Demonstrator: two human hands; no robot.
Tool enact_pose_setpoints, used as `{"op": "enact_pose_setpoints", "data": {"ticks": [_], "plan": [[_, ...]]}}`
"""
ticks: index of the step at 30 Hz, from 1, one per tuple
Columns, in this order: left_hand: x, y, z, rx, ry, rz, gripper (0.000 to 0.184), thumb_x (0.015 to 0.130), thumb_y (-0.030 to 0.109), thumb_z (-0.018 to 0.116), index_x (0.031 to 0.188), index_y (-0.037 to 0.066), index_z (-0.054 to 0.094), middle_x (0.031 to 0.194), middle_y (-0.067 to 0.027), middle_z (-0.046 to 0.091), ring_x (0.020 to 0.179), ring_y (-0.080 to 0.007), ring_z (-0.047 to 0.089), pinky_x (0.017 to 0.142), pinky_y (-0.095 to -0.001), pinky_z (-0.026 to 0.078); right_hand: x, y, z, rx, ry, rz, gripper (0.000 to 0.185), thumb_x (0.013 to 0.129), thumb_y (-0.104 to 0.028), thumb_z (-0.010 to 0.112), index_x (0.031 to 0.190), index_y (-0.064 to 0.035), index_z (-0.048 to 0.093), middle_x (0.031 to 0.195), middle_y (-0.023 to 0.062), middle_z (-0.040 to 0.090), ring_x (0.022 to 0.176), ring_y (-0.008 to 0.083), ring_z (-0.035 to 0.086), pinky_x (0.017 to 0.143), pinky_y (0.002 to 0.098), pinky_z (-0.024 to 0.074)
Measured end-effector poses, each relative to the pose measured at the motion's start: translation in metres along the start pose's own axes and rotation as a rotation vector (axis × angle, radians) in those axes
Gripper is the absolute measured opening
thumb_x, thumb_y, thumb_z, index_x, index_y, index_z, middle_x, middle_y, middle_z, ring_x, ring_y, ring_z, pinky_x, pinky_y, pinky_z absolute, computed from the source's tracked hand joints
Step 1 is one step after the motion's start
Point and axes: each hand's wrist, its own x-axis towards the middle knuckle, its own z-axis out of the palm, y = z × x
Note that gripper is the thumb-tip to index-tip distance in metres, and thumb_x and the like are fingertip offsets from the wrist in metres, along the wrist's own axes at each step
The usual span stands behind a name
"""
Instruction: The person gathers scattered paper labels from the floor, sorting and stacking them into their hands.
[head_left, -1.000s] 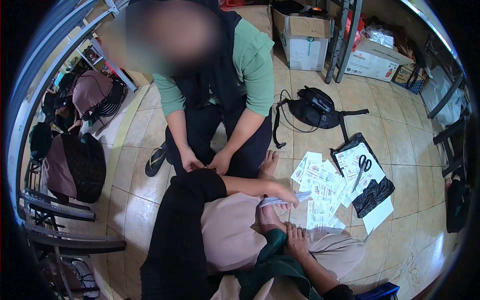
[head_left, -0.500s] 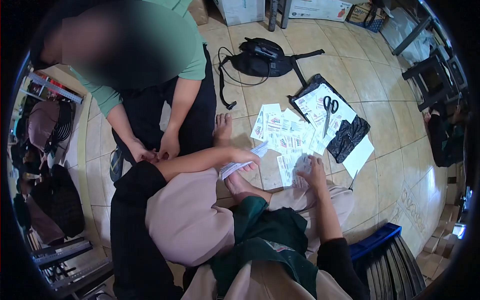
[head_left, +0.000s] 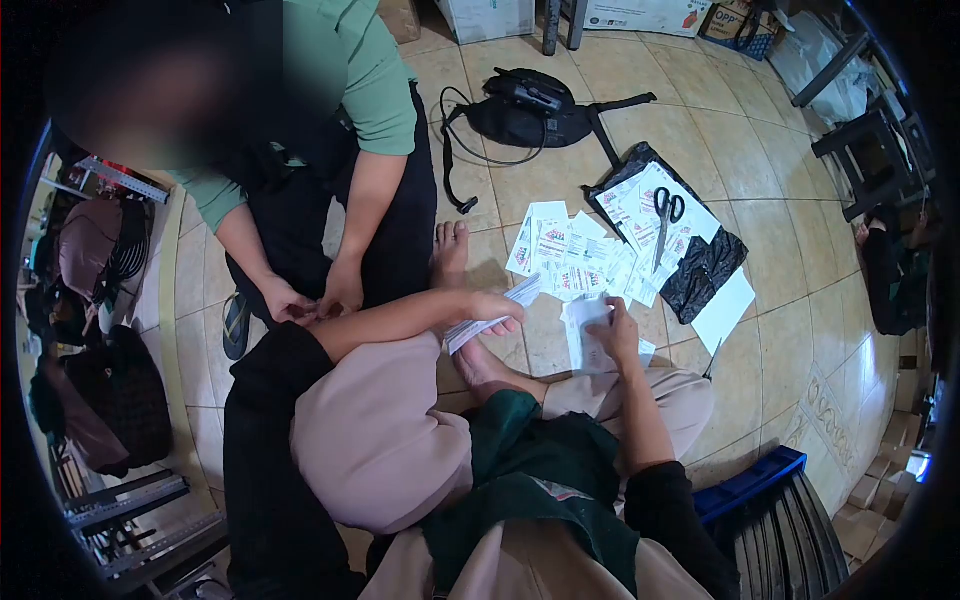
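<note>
My left hand is closed around a stack of white paper slips, held beside my raised knee. In my right hand is a paper slip, gripped at its right edge with the thumb over it. The face turned up to me looks mostly blank, and part of another slip shows beneath its lower right corner. Beyond the hands lie several printed paper slips, spread over one another on the floor. Black-handled scissors rest on more printed sheets to the right.
A black plastic bag lies under the sheets. Behind is a black waist bag with straps and a cable. A co-worker in a green shirt sits at left, hands together near my knee. A blue-edged black object stands at lower right.
My right hand has moved slightly left and lifted a slip, whose printed side showed before and whose paler side shows now. My left hand keeps its stack nearly still.
</note>
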Motion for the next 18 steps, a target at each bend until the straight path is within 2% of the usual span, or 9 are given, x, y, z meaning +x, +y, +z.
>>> {"op": "enact_pose_setpoints", "data": {"ticks": [1,3,4,5,7,8,10,13,18], "plan": [[0.003,-0.002,-0.001,-0.011,-0.004,0.005,0.045,0.077,0.037,0.055,0.106,0.003,0.052,0.095,-0.0058,0.057,0.086,-0.0152,0.054,0.074,-0.0272,0.045,0.005,0.009,0.002,-0.003,-0.002,-0.004,0.05,0.062,-0.013,0.077,0.103,-0.0013,0.051,0.083,0.01,0.063,0.075,0.0269,0.061,0.068,0.0379,0.0473],[0.003,-0.004,-0.002,-0.027,-0.004,0.01,0.045,0.077,0.037,0.056,0.106,0.003,0.052,0.095,-0.0062,0.057,0.085,-0.0154,0.055,0.074,-0.0271,0.046,0.018,0.04,0.011,0.503,0.109,-0.148,0.035,0.07,-0.01,0.071,0.099,0.0026,0.055,0.081,0.01,0.065,0.07,0.0216,0.063,0.063,0.0335,0.0484],[0.003,-0.003,-0.003,-0.008,-0.019,0.011,0.052,0.078,0.04,0.055,0.115,0.003,0.048,0.097,-0.0063,0.056,0.084,-0.0141,0.054,0.074,-0.0269,0.045,0.021,0.05,0.01,0.626,0.109,-0.109,0.027,0.075,-0.006,0.066,0.098,0.0045,0.058,0.086,0.0092,0.065,0.075,0.0171,0.062,0.065,0.0303,0.0485],[0.001,-0.004,-0.004,0.009,-0.034,0.013,0.06,0.079,0.043,0.055,0.123,0.004,0.044,0.1,-0.0064,0.055,0.084,-0.0129,0.053,0.073,-0.0268,0.044,0.011,0.035,-0.013,0.826,0.067,0.072,0.028,0.074,-0.002,0.063,0.1,0.0058,0.056,0.084,0.0087,0.065,0.076,0.0167,0.062,0.066,0.029,0.0487],[-0.002,-0.001,-0.005,0.002,-0.041,0.015,0.058,0.079,0.042,0.055,0.121,0.004,0.044,0.098,-0.0062,0.055,0.082,-0.0127,0.053,0.073,-0.0266,0.044,0.001,0.033,-0.023,1.036,0.123,-0.001,0.036,0.073,0.004,0.061,0.108,0.0021,0.053,0.094,0.0109,0.063,0.079,0.0191,0.061,0.067,0.0296,0.0497],[-0.003,-0.001,-0.005,-0.003,-0.047,0.018,0.056,0.079,0.041,0.055,0.12,0.004,0.045,0.097,-0.006,0.056,0.081,-0.0125,0.053,0.072,-0.0264,0.044,-0.004,0.027,-0.027,1.035,0.121,-0.001,0.036,0.073,0.004,0.061,0.108,0.0021,0.053,0.094,0.0109,0.063,0.079,0.0191,0.061,0.067,0.0296,0.0497],[-0.002,-0.002,-0.005,-0.022,-0.038,0.023,0.054,0.079,0.04,0.056,0.118,0.004,0.046,0.095,-0.0056,0.056,0.078,-0.0123,0.053,0.071,-0.0262,0.045,-0.014,0.012,-0.031,1.048,0.309,0.185,0.05,0.071,0.007,0.061,0.118,-0.0031,0.048,0.106,0.0137,0.058,0.079,0.0212,0.061,0.063,0.0301,0.0508],[-0.007,0.001,-0.004,-0.032,-0.008,0.032,0.05,0.079,0.039,0.056,0.113,0.004,0.049,0.094,-0.0055,0.057,0.079,-0.0134,0.054,0.071,-0.0264,0.046,-0.023,0.005,-0.034,1.021,0.38,0.082,0.059,0.071,0.007,0.061,0.125,-0.0086,0.044,0.11,0.0145,0.054,0.078,0.0219,0.06,0.058,0.0295,0.0508],[-0.003,-0.001,-0.004,-0.007,0.009,0.047,0.046,0.08,0.04,0.055,0.109,0.004,0.052,0.094,-0.0057,0.056,0.082,-0.0139,0.055,0.072,-0.0265,0.046,-0.009,0.055,-0.017,0.713,0.23,0.125,0.058,0.071,0.004,0.062,0.125,-0.0033,0.041,0.112,0.0138,0.051,0.08,0.0199,0.059,0.06,0.0285,0.053]]}}
